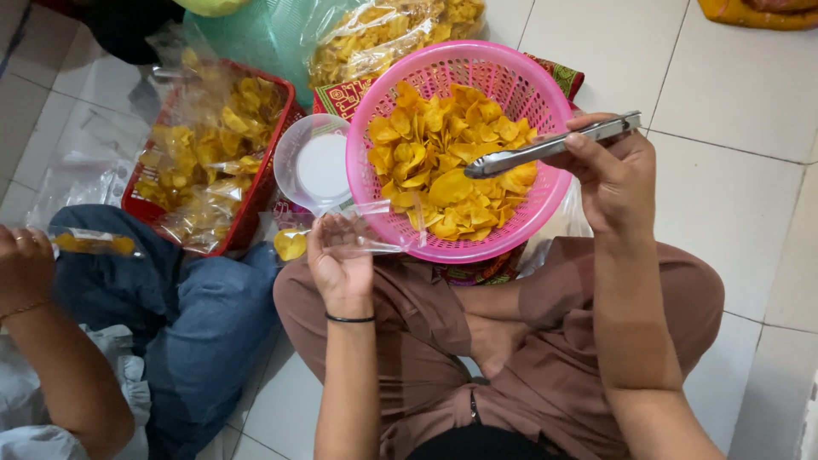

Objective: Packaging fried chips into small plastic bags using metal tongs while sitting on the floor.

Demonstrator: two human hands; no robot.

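Overhead, looking down on a person seated cross-legged on a pale tiled floor [733,204]. Right hand [615,183] closed around the handle end of metal tongs [545,149]; the tong tips reach over the heap of yellow chips [443,166], resting on or just above them, hard to say which. Tongs look squeezed nearly together. Chips fill a round pink plastic basket [528,89] sitting just ahead of the knees.

Left hand [336,264] raised palm up, fingers loosely curled, pinching a small clear plastic bag [375,230] held beside the basket's near rim. Bag appears empty, though the clear film makes that uncertain. A black band circles that wrist.

Left of the basket: a clear measuring cup [313,162], then a red tray [256,187] piled with filled chip packets [204,153]. One loose chip [291,245] lies near the left hand. A large clear sack of chips [383,34] lies beyond the basket.

Far left, a second person in blue trousers; their hand [24,268] grips a narrow packet [94,244] of chips.
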